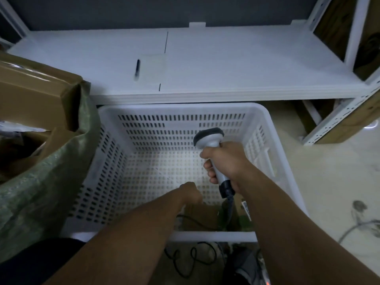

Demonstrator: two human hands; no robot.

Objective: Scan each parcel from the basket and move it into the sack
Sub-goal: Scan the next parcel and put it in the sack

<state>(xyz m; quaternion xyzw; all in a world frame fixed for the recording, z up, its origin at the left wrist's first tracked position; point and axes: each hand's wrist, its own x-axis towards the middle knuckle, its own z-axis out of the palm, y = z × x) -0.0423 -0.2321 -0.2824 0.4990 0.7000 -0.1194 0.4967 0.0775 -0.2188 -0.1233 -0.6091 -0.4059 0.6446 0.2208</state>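
A white slotted plastic basket [144, 128] stands on the floor in front of me. A brown cardboard parcel [202, 214] with a white label lies against its near wall. My left hand [190, 192] reaches down onto the parcel's top edge, fingers curled over it. My right hand [224, 159] is above the basket and grips a grey-and-white barcode scanner [208, 137], whose dark cable hangs down past the parcel. At the left stands a green woven sack [47, 182], open, with brown cardboard boxes [30, 95] inside.
A white shelf [226, 64] runs behind the basket, with a black pen [137, 67] lying on it. A white metal rack upright [337, 120] stands at the right. Loose cable [189, 258] coils on the floor by my feet. Pale floor lies to the right.
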